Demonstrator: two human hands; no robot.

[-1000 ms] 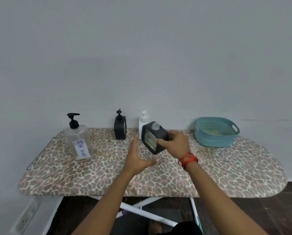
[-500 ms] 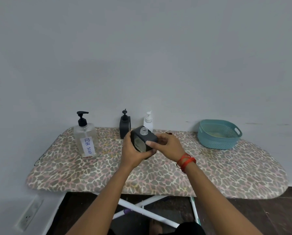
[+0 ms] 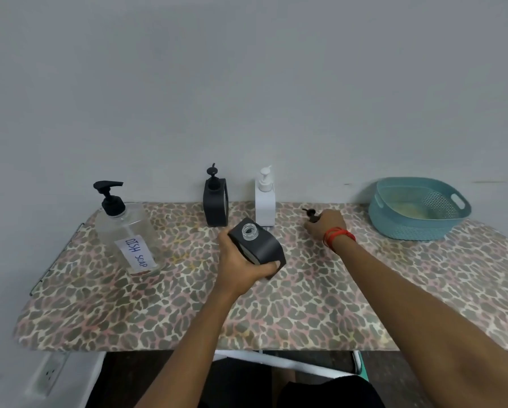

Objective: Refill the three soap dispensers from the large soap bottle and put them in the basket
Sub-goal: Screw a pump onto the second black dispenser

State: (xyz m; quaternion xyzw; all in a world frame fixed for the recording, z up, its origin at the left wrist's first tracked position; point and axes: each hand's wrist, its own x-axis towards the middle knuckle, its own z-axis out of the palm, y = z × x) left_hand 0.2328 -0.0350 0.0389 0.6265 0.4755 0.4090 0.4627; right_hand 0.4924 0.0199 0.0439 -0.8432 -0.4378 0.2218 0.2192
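My left hand (image 3: 241, 262) grips a black square dispenser (image 3: 258, 248), tilted, its clear neck open and capless. My right hand (image 3: 325, 225) rests on the board to the right, fingers around the dispenser's black pump cap (image 3: 311, 214). A second black dispenser (image 3: 215, 204) and a white dispenser (image 3: 265, 203) stand upright by the wall, pumps on. The large clear soap bottle (image 3: 126, 234) labelled DISH SOAP stands at the left with its black pump on. A teal basket (image 3: 417, 209) sits at the far right.
Everything stands on a leopard-print ironing board (image 3: 276, 313) against a grey wall. White board legs (image 3: 276, 360) and a dark floor show below the front edge. A wall socket (image 3: 51, 375) is at the lower left.
My left hand took hold of the black dispenser. My right hand let it go and moved right, down to the board, with the pump cap.
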